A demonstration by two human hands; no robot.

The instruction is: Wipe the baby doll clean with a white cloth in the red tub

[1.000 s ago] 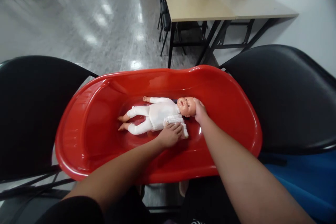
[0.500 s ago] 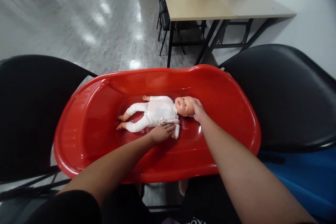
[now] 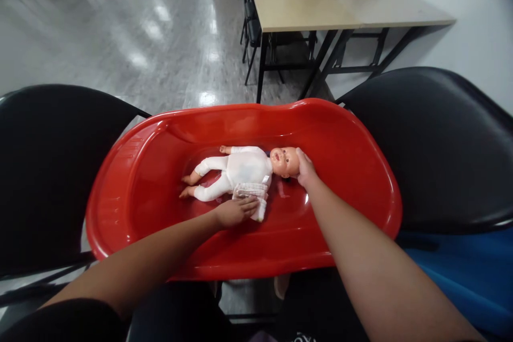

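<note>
Red tub [image 3: 248,109] | doll [image 3: 244,168] supine inside | right hand [image 3: 306,171] fingers cupping its head | left hand [image 3: 232,211] fingers flat on cloth [image 3: 253,192]

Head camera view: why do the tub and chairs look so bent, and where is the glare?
In the head view, the wide lens bows the red tub and the left black chair outward; white patches of glare sit on the grey floor, with a small glint in the tub by the right hand; the doll looks sharp, shadows soft.
</note>
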